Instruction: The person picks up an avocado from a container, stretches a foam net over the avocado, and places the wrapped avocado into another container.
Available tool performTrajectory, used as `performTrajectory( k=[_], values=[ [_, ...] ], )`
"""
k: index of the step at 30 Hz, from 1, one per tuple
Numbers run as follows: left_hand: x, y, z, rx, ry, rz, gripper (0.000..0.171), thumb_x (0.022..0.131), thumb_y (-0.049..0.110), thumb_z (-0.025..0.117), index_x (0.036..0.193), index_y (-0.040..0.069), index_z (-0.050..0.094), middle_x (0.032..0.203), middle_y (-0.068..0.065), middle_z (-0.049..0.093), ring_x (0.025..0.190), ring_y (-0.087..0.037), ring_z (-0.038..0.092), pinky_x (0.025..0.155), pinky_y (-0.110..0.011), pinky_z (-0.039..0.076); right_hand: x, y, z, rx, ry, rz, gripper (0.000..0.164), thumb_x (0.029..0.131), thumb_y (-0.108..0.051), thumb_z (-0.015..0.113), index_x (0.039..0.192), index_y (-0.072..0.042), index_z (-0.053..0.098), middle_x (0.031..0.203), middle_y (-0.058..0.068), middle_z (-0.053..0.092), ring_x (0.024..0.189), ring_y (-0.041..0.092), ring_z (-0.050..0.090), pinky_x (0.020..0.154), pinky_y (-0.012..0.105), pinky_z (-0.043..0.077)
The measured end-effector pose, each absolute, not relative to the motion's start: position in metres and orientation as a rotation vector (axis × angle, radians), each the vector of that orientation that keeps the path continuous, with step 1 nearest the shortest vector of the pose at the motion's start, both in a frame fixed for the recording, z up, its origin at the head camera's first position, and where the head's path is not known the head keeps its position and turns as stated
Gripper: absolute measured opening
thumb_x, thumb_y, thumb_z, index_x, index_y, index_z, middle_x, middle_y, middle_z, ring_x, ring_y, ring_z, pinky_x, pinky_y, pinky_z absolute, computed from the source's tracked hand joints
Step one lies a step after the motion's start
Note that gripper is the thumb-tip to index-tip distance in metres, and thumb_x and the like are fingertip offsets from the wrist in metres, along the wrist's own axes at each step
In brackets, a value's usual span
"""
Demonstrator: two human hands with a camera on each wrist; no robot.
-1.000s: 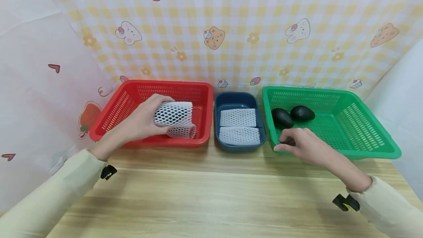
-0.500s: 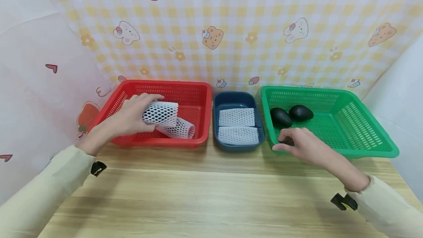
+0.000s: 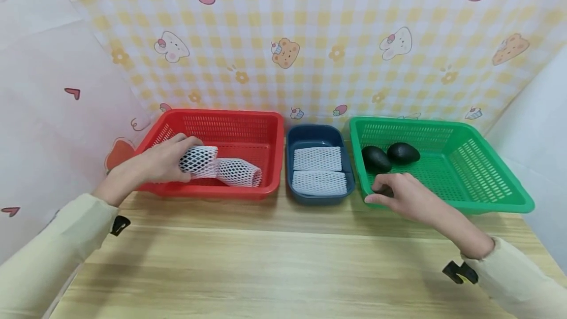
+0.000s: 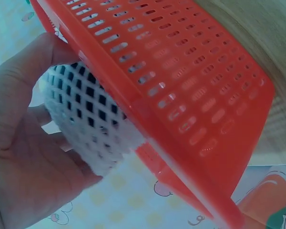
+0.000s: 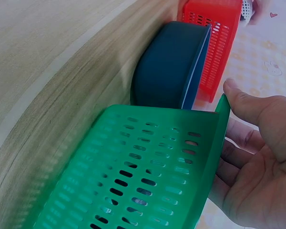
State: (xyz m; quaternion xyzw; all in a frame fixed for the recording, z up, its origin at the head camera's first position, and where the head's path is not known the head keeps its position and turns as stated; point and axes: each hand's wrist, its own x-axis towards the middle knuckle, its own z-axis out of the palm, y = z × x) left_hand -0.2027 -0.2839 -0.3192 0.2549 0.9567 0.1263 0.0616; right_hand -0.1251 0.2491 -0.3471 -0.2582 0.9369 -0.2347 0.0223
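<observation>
In the head view, my left hand (image 3: pixel 166 159) is low in the red basket (image 3: pixel 266 192), holding a dark avocado in a white foam net (image 3: pixel 199 160). The left wrist view shows the fingers and thumb round the net (image 4: pixel 88 114), beside the basket rim. A second foam-netted avocado (image 3: pixel 239 172) lies in that basket. My right hand (image 3: pixel 405 192) is at the front left corner of the green basket (image 3: pixel 487 207), thumb right at the rim (image 5: pixel 221 124) and fingers inside. Something dark shows between index finger and thumb; I cannot tell whether it is gripped.
Two bare avocados (image 3: pixel 375 159) lie at the left of the green basket. Between the baskets stands a dark blue container (image 3: pixel 314 134) with two flat white foam nets (image 3: pixel 319 182). All stand on a wooden table (image 3: pixel 283 260) against a checked cloth (image 3: pixel 310 78).
My left hand has moved left and down with the netted avocado, lowering it beside the other netted one, which is now more fully in sight. My right hand has stayed put.
</observation>
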Motion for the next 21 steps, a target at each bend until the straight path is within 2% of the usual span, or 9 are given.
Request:
performTrajectory(
  k=[4, 10, 21],
  values=[
    [-0.205, -0.286, -0.317, 0.731, 2.894, 0.319, 0.073, 0.070, 0.019, 0.093, 0.131, 0.006, 0.055, 0.117, -0.015, 0.057, 0.105, -0.035, 0.053, 0.085, -0.059, 0.050, -0.125, 0.249, -0.347, -0.798, 2.899, -0.732, 0.014, 0.091, -0.021, 0.078, 0.088, -0.015, 0.066, 0.072, -0.013, 0.057, 0.057, 0.009, 0.047, 0.056, 0.026, 0.044],
    [-0.207, -0.290, -0.321, 0.692, 2.920, 0.218, 0.078, 0.064, 0.022, 0.097, 0.129, 0.004, 0.058, 0.119, -0.020, 0.061, 0.108, -0.046, 0.049, 0.083, -0.066, 0.044, -0.124, 0.249, -0.346, -0.803, 2.899, -0.735, 0.015, 0.091, -0.022, 0.078, 0.086, -0.017, 0.065, 0.072, -0.013, 0.057, 0.057, 0.010, 0.048, 0.056, 0.026, 0.044],
    [-0.210, -0.291, -0.339, 0.747, 2.890, 0.185, 0.063, 0.069, 0.009, 0.092, 0.125, 0.008, 0.063, 0.117, -0.018, 0.064, 0.104, -0.045, 0.055, 0.082, -0.074, 0.043, -0.124, 0.249, -0.346, -0.803, 2.906, -0.734, 0.015, 0.091, -0.022, 0.079, 0.086, -0.017, 0.065, 0.073, -0.013, 0.057, 0.058, 0.008, 0.048, 0.057, 0.027, 0.044]
  ],
)
